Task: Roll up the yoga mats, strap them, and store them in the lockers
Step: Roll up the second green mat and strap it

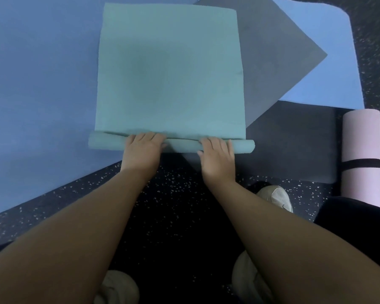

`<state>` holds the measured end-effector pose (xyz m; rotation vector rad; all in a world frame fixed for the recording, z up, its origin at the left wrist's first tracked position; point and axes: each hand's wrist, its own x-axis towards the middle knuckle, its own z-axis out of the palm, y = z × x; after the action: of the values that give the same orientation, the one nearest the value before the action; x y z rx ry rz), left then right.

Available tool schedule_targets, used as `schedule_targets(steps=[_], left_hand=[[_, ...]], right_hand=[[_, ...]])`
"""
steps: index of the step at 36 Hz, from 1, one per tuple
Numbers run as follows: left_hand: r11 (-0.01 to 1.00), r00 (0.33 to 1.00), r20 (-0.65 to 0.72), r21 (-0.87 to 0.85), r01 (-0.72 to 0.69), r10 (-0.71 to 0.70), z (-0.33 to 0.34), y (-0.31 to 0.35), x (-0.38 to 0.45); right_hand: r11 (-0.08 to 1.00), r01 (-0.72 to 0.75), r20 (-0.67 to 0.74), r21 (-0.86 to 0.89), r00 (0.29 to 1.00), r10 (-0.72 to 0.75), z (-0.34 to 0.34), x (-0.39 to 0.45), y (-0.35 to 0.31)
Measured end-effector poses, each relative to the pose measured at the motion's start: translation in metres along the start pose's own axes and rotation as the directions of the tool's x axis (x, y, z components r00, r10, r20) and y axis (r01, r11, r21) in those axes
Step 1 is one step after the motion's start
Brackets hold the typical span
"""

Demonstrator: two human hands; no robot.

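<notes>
The teal mat [169,69] is lying on the floor over other mats, its near end already forming a thin roll. The left hand [142,148] and right hand [217,154] are pressing curled fingers onto that roll; even pressure should be keeping the edges aligned.

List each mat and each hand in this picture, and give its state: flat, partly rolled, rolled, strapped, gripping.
Teal mat: partly rolled at the near end, rest flat.
Grey mat: flat, under the teal mat.
Blue mat: flat.
Pink mat: rolled, black strap around it.
Left hand: gripping the roll.
Right hand: gripping the roll.
</notes>
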<state>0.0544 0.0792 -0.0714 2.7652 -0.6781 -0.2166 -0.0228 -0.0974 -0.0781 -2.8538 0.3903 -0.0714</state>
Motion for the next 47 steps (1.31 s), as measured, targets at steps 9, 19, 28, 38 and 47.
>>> schedule_targets(steps=[9, 19, 28, 38, 47], left_hand=[[0.997, 0.993, 0.095, 0.047, 0.064, -0.068, -0.001, 0.007, -0.016], [0.989, 0.978, 0.176, 0.12, 0.09, -0.11, 0.001, 0.004, -0.028], [0.998, 0.998, -0.032, -0.036, 0.059, -0.06, 0.009, 0.005, -0.041], [0.999, 0.998, -0.062, -0.035, -0.015, 0.013, 0.011, -0.003, -0.045], [0.991, 0.985, -0.121, -0.058, 0.118, -0.125, 0.014, 0.006, -0.036]], right_hand=[[0.997, 0.063, -0.123, -0.043, 0.99, -0.068, 0.002, -0.007, 0.003], [0.995, 0.096, 0.026, -0.031, 0.995, -0.095, 0.0, -0.018, -0.005], [0.998, 0.009, 0.13, -0.06, 0.992, -0.001, -0.001, -0.026, -0.014], [0.978, -0.091, 0.309, -0.189, 0.94, 0.147, -0.011, -0.009, -0.025], [0.984, -0.088, 0.228, -0.152, 0.966, 0.122, -0.007, -0.001, -0.035]])
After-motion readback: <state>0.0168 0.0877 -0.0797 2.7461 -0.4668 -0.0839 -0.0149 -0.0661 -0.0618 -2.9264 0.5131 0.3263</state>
